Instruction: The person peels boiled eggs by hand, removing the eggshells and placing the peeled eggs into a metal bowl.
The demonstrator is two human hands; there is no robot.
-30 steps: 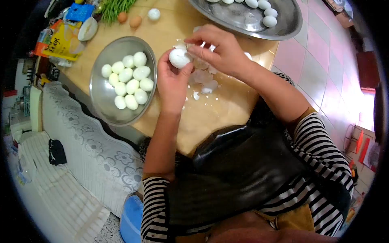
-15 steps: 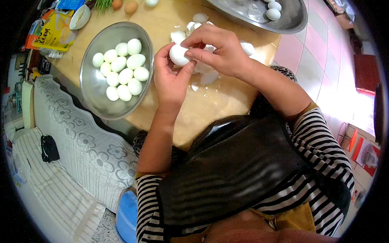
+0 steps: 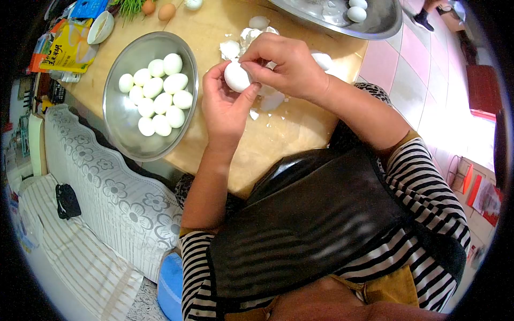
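Observation:
My left hand [image 3: 225,104] cradles a white egg [image 3: 237,76], fingers behind it and thumb along its lower side. At the egg's upper edge, my right hand [image 3: 286,64] pinches with thumb and index finger at the shell; any loose bit between the fingertips is hidden. Broken eggshell pieces [image 3: 230,50] lie on the table just beyond and beneath my hands. Left of them, a steel bowl [image 3: 120,115] holds several peeled eggs [image 3: 162,100].
A larger steel basin [image 3: 369,33] with a few unpeeled white eggs [image 3: 356,14] stands at the table's far right edge. Brown eggs [image 3: 166,12], greens [image 3: 130,7], a small white bowl [image 3: 100,27] and a yellow packet [image 3: 69,45] sit at the back left.
The egg has turned slightly in my left hand, showing a smoother white side. My right fingers stay at its top edge. Another person's foot has appeared on the tiled floor, upper right.

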